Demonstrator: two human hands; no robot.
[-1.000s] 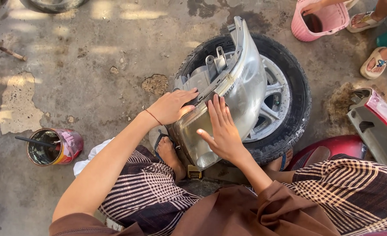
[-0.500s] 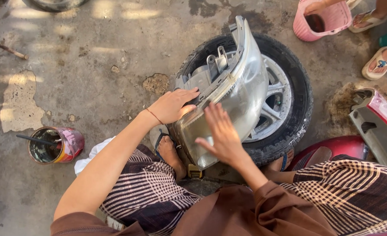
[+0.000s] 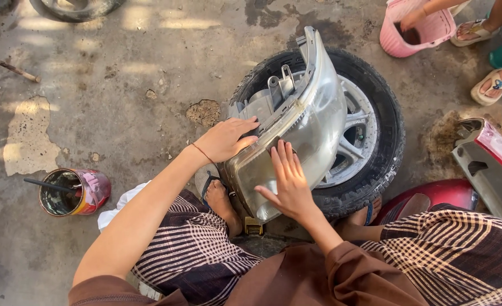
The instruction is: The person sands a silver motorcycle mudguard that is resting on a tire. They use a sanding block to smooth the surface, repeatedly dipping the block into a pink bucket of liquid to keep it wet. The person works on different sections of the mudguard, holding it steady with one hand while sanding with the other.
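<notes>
A cloudy car headlight (image 3: 313, 119) stands on edge on a tyre with a silver rim (image 3: 375, 141) lying flat on the concrete. My left hand (image 3: 225, 140) grips the headlight's near left edge by its grey back housing. My right hand (image 3: 288, 184) lies flat on the lens, fingers spread and pressed to the lower part of it. Whether something is under the palm is hidden. My feet in sandals rest against the tyre.
A red tin (image 3: 75, 192) with a stick in it stands at the left. Another person's hand reaches into a pink basket (image 3: 415, 28) at top right, their sandalled feet beside it. A red tail light (image 3: 492, 164) lies at the right. Another tyre (image 3: 75, 7) is at the top.
My right hand has slid a little up and down over the lens. The left hand keeps its hold on the headlight's edge.
</notes>
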